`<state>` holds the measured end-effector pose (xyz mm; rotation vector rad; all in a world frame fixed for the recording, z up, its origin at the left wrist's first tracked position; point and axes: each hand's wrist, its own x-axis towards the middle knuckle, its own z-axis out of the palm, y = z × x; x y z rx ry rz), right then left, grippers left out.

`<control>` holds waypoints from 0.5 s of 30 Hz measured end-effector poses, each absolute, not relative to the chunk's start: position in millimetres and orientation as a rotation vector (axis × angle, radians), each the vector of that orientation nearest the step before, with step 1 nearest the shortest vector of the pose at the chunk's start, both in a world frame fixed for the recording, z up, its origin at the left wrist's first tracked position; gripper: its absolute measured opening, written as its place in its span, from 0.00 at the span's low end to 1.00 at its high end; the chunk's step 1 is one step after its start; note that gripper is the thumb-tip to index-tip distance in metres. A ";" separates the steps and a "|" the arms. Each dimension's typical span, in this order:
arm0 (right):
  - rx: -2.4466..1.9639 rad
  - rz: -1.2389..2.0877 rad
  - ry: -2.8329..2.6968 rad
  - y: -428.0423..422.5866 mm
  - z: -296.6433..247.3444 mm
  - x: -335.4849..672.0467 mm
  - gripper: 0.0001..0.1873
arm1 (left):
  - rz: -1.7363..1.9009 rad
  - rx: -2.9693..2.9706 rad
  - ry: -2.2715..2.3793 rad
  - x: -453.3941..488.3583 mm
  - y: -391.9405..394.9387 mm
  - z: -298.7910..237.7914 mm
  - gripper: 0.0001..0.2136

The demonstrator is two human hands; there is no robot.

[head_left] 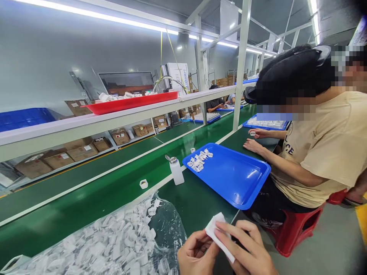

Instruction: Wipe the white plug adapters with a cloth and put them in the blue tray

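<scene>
In front of me, at the bottom, both my hands come together around a folded white cloth [215, 224]. My right hand [248, 246] presses the cloth with its fingers. My left hand [197, 252] is pinched at the cloth's left edge; whatever lies between its fingers is hidden. To the left, a clear plastic bag [172, 219] lies spread under a heap of small white plug housings [109, 240]. A white pump bottle [177, 172] with a metal top stands beyond my hands.
A blue tray [237, 181] holds several white plug pieces [198, 160] at its far end. Single white housings [143, 184] sit on the green belt [114, 198]. A co-worker [321, 141] sits at right on a red stool [298, 229]. A red tray [134, 102] rests on the shelf.
</scene>
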<state>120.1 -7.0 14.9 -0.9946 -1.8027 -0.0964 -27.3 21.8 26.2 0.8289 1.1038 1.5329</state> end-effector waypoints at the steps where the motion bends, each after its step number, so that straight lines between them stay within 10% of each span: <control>1: -0.996 -0.183 -1.861 -4.8 17.5 122.9 0.32 | 1.533 0.831 1.100 -28.4 21.4 27.6 0.21; 15: -1.059 -0.045 -1.429 -10.6 20.0 89.6 0.32 | 1.326 0.646 0.694 -22.8 17.3 25.8 0.21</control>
